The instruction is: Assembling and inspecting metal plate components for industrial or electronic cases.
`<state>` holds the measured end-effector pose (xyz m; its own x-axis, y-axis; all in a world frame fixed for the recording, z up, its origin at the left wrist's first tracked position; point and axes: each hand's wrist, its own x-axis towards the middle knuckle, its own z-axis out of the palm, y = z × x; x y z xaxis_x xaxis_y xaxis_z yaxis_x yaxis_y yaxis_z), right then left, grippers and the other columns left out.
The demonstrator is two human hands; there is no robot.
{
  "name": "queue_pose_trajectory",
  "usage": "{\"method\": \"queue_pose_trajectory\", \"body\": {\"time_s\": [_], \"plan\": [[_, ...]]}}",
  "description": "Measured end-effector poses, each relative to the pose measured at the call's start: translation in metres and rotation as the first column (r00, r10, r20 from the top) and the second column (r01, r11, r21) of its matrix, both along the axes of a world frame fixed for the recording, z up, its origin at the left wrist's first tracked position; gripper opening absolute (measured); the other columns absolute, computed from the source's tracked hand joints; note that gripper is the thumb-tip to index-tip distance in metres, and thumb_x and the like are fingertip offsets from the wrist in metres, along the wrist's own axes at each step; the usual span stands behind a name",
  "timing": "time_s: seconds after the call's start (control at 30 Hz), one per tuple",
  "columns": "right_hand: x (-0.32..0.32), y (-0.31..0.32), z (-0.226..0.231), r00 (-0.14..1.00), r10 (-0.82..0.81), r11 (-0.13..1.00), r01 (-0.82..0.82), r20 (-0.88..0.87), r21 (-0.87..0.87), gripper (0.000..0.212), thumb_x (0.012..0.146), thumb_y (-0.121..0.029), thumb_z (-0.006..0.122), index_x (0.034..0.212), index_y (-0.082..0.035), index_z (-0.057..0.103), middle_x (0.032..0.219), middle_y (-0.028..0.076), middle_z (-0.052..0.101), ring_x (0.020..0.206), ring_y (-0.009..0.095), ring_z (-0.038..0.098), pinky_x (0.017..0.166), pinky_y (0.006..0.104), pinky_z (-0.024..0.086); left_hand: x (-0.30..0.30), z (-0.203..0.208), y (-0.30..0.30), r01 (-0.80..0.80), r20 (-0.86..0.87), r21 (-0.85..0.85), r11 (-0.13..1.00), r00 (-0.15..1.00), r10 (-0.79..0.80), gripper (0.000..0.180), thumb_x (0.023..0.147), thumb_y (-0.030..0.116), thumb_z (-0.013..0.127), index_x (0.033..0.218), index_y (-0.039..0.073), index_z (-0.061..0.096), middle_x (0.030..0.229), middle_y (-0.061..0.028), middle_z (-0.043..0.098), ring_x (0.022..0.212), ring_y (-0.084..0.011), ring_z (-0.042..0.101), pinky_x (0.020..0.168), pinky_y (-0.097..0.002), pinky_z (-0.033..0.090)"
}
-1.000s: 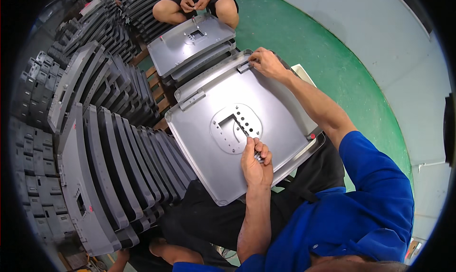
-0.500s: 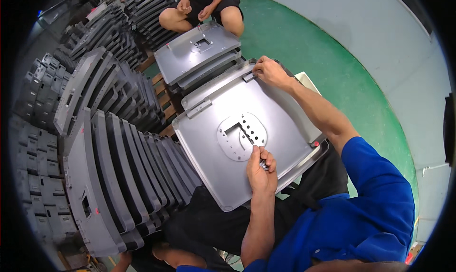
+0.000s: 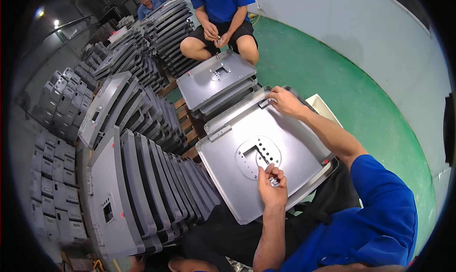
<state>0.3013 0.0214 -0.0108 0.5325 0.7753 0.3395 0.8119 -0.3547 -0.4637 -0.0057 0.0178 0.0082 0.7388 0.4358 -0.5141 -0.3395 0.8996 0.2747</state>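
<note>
A grey sheet-metal panel (image 3: 228,177) with raised edges lies before me, an oval plate (image 3: 245,165) with a cutout and round holes at its middle. Over the near side of that plate, my left hand (image 3: 273,189) is curled, palm up, around several small silvery metal pieces (image 3: 274,181). My right hand (image 3: 287,103) reaches to the panel's far edge, its fingers pinched at a small metal bracket (image 3: 264,104); whatever is between the fingertips is hidden. A second bracket (image 3: 220,133) sits along the same edge, farther left. At the right edge there is a red piece (image 3: 326,162).
Stacked grey panels (image 3: 161,186) stand close on my left, with more stacks behind. Across from me a seated co-worker (image 3: 221,15) holds small items above another panel stack (image 3: 216,82). A cream bin (image 3: 323,108) stands beyond my right forearm. Another person (image 3: 151,6) is farther back.
The view has shifted, so everything sits lower and farther right. My left hand's fingers have loosened, showing more of the metal pieces. My right hand stays at the far bracket.
</note>
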Motion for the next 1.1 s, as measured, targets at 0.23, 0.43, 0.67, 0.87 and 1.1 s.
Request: {"method": "queue_pose_trajectory", "body": {"time_s": [0.23, 0.43, 0.67, 0.87, 1.1], "plan": [[-0.123, -0.052, 0.081, 0.837, 0.541, 0.839, -0.544, -0.08, -0.024, 0.03, 0.085, -0.018, 0.067, 0.114, -0.012, 0.069, 0.129, 0.018, 0.052, 0.12, 0.036, 0.049, 0.099, 0.0415, 0.046, 0.001, 0.019, 0.0, -0.065, -0.002, -0.04, 0.997, 0.998, 0.065, 0.062, 0.099, 0.051, 0.042, 0.12, -0.006, 0.055, 0.103, -0.0137, 0.062, 0.095, -0.0254, 0.061, 0.084, -0.0357, 0.053], [-0.168, -0.074, 0.091, 0.717, 0.695, 0.712, -0.674, 0.057, -0.194, 0.029, 0.081, -0.022, 0.07, 0.108, -0.011, 0.072, 0.131, 0.019, 0.049, 0.125, 0.033, 0.045, 0.099, 0.0456, 0.044, -0.004, -0.002, 0.001, -0.023, 0.133, -0.065, 0.998, 0.991, 0.031, 0.067, 0.1, 0.053, 0.036, 0.128, -0.006, 0.049, 0.12, -0.0188, 0.059, 0.111, -0.0281, 0.059, 0.092, -0.0404, 0.05], [-0.18, -0.08, 0.082, 0.702, 0.711, 0.688, -0.707, -0.044, -0.167, 0.026, 0.079, -0.017, 0.071, 0.104, -0.01, 0.074, 0.129, 0.017, 0.05, 0.124, 0.031, 0.045, 0.1, 0.0436, 0.043, -0.007, -0.005, -0.001, 0.01, 0.1, -0.016, 1.0, 0.995, -0.008, 0.062, 0.101, 0.05, 0.035, 0.13, -0.004, 0.047, 0.117, -0.0158, 0.06, 0.108, -0.0257, 0.06, 0.09, -0.0384, 0.051], [-0.187, -0.078, 0.083, 0.731, 0.674, 0.729, -0.682, -0.105, -0.064, 0.02, 0.078, -0.013, 0.07, 0.096, -0.003, 0.072, 0.124, 0.017, 0.056, 0.117, 0.032, 0.052, 0.098, 0.0402, 0.046, -0.011, -0.015, -0.001, -0.033, 0.101, -0.015, 0.999, 0.994, 0.035, 0.046, 0.104, 0.041, 0.037, 0.118, 0.0, 0.052, 0.111, -0.011, 0.06, 0.102, -0.0214, 0.06, 0.088, -0.0369, 0.052], [-0.185, -0.078, 0.096, 0.818, 0.568, 0.822, -0.57, -0.087, 0.006, 0.016, 0.079, -0.012, 0.069, 0.09, -0.001, 0.068, 0.121, 0.016, 0.06, 0.117, 0.031, 0.054, 0.095, 0.0387, 0.05, -0.014, -0.008, 0.0, 0.033, 0.108, 0.009, 0.999, 0.994, -0.034, 0.025, 0.102, 0.03, 0.049, 0.097, 0.007, 0.055, 0.087, -0.0036, 0.055, 0.069, -0.0146, 0.05, 0.059, -0.0278, 0.045]]}}
